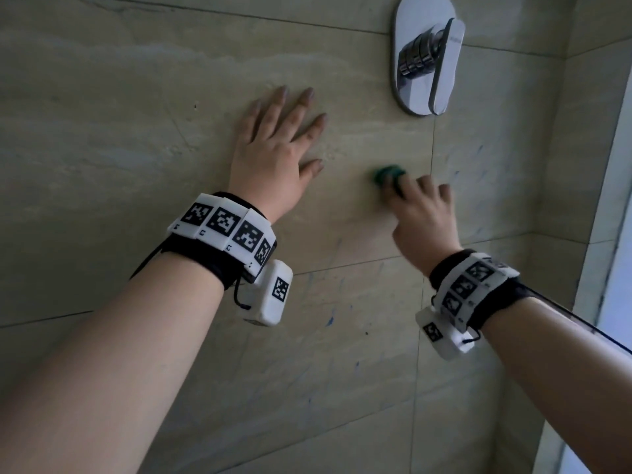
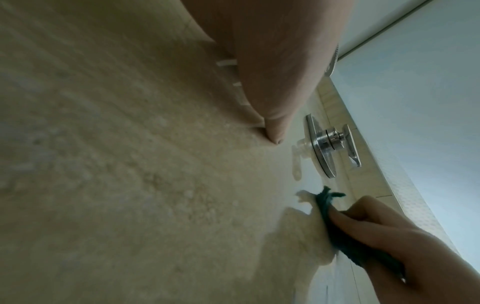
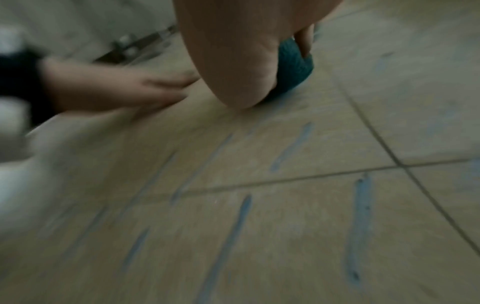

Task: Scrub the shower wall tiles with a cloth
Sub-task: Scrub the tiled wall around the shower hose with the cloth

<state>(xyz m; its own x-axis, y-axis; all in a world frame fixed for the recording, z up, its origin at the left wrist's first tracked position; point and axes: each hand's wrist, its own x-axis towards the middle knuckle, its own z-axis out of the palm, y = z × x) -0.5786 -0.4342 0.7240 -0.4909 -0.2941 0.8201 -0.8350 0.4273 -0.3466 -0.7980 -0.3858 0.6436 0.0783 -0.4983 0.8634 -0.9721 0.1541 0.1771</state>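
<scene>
Beige stone-look wall tiles (image 1: 136,138) fill the head view. My left hand (image 1: 277,145) lies flat on the wall, fingers straight and spread, left of the cloth. My right hand (image 1: 422,210) grips a bunched dark green cloth (image 1: 388,174) and presses it against the tile. The cloth (image 2: 335,214) shows under curled fingers of the right hand (image 2: 384,242) in the left wrist view. In the blurred right wrist view the cloth (image 3: 292,61) sits under my right hand (image 3: 246,61), with the left hand (image 3: 116,90) beside it. Blue streaks (image 3: 359,226) mark the tiles below.
A chrome shower mixer plate with lever handle (image 1: 427,53) is mounted above and right of the cloth. The mixer (image 2: 330,144) also shows in the left wrist view. A side wall meets the tiles in a corner (image 1: 554,165), with a pale panel (image 1: 615,234) at far right.
</scene>
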